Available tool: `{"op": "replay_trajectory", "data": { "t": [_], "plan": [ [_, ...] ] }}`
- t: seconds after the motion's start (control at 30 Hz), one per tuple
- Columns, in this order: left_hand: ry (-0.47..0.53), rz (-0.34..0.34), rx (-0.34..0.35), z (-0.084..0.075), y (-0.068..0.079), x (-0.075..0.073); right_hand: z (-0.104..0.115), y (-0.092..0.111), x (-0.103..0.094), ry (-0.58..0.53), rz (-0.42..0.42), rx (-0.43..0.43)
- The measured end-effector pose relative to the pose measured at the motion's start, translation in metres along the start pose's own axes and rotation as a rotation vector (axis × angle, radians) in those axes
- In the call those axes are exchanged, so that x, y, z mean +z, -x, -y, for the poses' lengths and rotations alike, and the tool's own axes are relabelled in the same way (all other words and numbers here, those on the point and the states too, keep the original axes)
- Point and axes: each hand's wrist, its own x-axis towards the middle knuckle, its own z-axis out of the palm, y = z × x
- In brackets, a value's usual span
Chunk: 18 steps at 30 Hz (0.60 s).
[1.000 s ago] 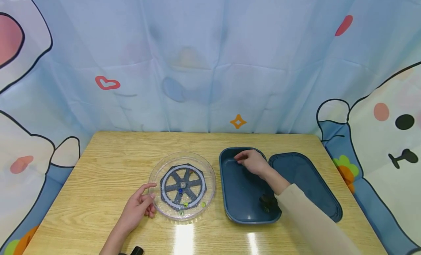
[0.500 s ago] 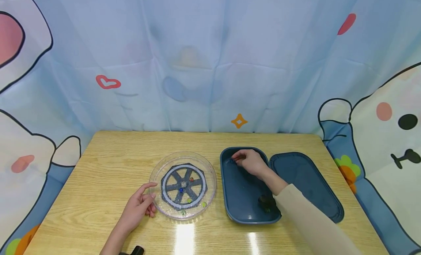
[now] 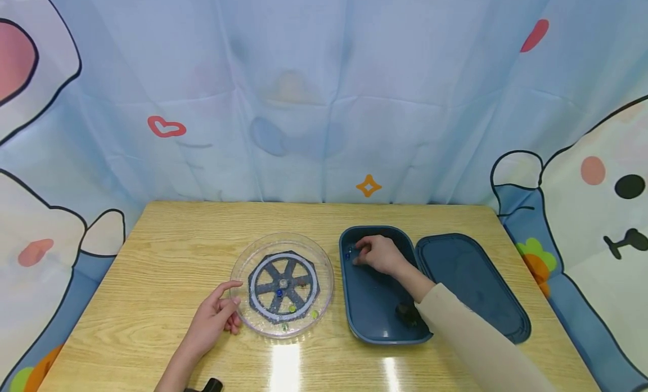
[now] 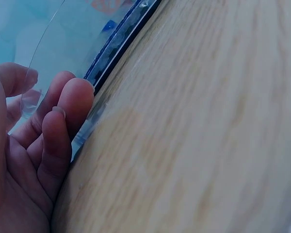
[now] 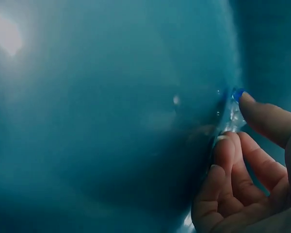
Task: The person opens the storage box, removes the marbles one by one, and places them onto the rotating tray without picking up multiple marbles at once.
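My left hand (image 3: 212, 313) holds the near left rim of a round clear dish (image 3: 324, 251), its index fingertip and thumb over the edge. In the left wrist view its other fingers (image 4: 80, 102) curl against the dish's outer side. A dark spoked wheel shape with a pale ring (image 3: 282, 288) lies in the dish. Among several small marbles there are a blue marble (image 3: 279, 293) and a reddish marble (image 3: 302, 282). Inside a dark blue tub (image 3: 367, 319), my right hand (image 3: 377, 252) has thumb and fingers apart around small clear and blue marbles (image 5: 238, 93) at the tub's left wall.
A matching blue lid (image 3: 471, 285) lies on the wooden table (image 3: 187, 234) right of the tub. A small black device (image 3: 406, 314) sits below my right wrist. Behind the table hangs a printed blue curtain (image 3: 293, 88).
My right hand first reaches to the tub's left wall, then draws slightly back toward me, uncovering the marbles there. The reddish marble rolls right and nearer in the dish. The left hand stays.
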Motion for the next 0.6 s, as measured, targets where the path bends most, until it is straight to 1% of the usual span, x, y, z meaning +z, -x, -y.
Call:
{"op": "replay_trajectory", "data": {
  "t": [0.1, 0.27, 0.43, 0.6],
  "plan": [
    [0.001, -0.004, -0.001, 0.001, -0.001, 0.0, 0.002, 0.0, 0.006, 0.012, 0.004, -0.015],
    [-0.011, -0.012, -0.004, 0.001, -0.001, 0.001, 0.004, -0.001, 0.011, 0.049, -0.02, -0.036],
    [-0.023, -0.011, 0.002, 0.002, -0.001, 0.0, 0.007, 0.0, 0.012, 0.06, -0.025, -0.045],
    [-0.01, -0.001, 0.003, 0.002, -0.001, 0.0, 0.006, 0.0, 0.012, 0.058, -0.022, -0.051]
  ]
}}
